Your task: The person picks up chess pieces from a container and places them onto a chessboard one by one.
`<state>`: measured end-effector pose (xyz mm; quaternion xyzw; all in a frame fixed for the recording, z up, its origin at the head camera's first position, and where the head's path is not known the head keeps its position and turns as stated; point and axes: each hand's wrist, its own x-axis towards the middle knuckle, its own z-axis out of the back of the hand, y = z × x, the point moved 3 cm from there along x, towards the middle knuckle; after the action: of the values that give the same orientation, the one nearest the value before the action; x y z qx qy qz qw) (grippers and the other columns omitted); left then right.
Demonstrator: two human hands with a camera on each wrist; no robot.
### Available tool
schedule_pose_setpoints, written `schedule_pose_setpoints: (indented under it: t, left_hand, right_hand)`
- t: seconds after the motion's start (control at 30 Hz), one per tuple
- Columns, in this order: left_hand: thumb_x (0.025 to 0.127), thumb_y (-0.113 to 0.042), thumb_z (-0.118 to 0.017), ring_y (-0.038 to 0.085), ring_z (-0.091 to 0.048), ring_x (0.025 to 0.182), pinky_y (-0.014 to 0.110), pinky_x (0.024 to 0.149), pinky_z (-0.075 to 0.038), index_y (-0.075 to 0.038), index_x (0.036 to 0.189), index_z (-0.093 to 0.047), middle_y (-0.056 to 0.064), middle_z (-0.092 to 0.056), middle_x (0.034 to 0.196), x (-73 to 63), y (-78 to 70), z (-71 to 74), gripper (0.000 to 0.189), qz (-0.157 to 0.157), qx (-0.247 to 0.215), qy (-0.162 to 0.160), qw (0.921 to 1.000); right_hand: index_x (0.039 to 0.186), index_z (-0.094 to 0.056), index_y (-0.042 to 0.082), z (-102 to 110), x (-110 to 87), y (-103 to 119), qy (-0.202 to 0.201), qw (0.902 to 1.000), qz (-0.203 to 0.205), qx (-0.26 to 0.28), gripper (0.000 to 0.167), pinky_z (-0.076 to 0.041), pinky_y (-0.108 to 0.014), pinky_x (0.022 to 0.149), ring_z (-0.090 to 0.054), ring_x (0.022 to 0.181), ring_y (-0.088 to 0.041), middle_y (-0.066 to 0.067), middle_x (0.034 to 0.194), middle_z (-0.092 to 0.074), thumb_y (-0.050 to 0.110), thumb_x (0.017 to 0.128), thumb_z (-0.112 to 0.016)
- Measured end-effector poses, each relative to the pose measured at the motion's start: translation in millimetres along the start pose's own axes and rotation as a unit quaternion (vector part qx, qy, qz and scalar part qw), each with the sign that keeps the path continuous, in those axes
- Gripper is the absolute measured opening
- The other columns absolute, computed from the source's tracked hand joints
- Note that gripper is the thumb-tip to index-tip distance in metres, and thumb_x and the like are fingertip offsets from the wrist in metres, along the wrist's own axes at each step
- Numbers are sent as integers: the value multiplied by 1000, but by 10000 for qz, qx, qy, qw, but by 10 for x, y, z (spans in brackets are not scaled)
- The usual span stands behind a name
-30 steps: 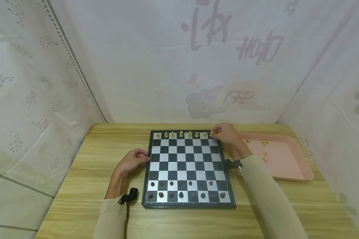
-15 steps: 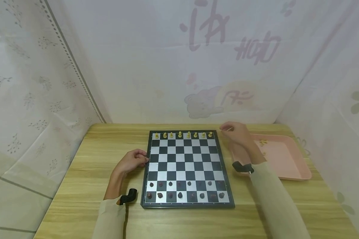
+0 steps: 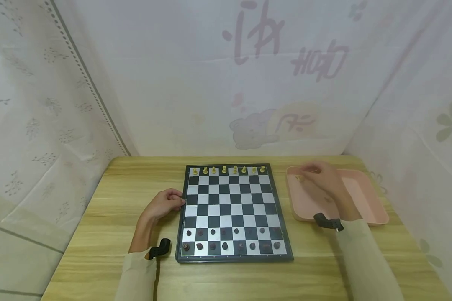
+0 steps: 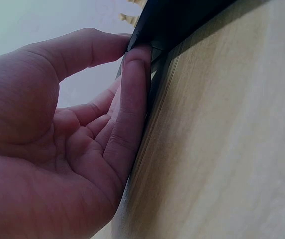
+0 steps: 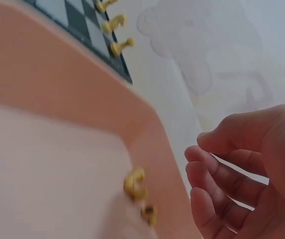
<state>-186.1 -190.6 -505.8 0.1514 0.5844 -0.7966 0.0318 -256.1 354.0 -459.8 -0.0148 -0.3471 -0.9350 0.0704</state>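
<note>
Head view gives us the light wood-grain tabletop, with the left hand at the left edge of a square black-and-silver chessboard. Its grip is narrow, thumb and finger pinching that edge in the left wrist view; we take this as steadying the board. Along the far edge stand 8 pale yellow moulded chess pieces, while dark reddish-brown chess pieces fill 2 rows nearest the person, so the 2 colours face each other.

Over the shallow pale pink tray with rounded corners hovers the right hand, its grip loosely curled and, as far as we can see, holding nothing. Loose yellow pieces lie on their sides in a tray corner (exactly how many the tray holds, we cannot tell). We judge the tray's raised walls keep them from rolling off, within reach of that hand.

Compared with 1.0 s ago, the right hand has left the board's far right corner, where its fingertips were at the end yellow piece; that piece now stands uncovered. The left hand has stayed put.
</note>
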Motion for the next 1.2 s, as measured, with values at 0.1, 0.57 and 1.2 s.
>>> schedule_pose_setpoints:
  t: [0.1, 0.57, 1.2]
  left_hand:
    - [100, -1, -76, 18, -67, 84, 30, 76, -58, 12, 125, -62, 12, -72, 96, -2, 8, 2, 32, 33, -2, -2, 10000]
    - [100, -2, -77, 19, -68, 85, 32, 78, -59, 13, 128, -61, 12, -73, 99, -18, 2, 14, 35, -4, 33, 20, 10000]
    - [100, 0, -76, 18, -68, 85, 32, 78, -60, 14, 127, -60, 12, -72, 97, -5, 9, 9, 34, -12, -22, 34, 10000]
  right_hand:
    - [131, -74, 0, 71, -118, -127, 14, 10000, 33, -75, 35, -56, -44, 85, -68, 112, -42, -25, 127, -73, 28, 109, -72]
    - [111, -81, -4, 445, -478, -627, -864, 9950, 502, -99, 16, -47, -11, 76, -59, 93, 6, -24, 116, -75, 2, 96, -82]
    - [120, -79, -3, 349, -540, -902, 310, 9972, -368, -564, 29, -42, -12, 82, -63, 105, -11, -21, 119, -78, 20, 103, -80]
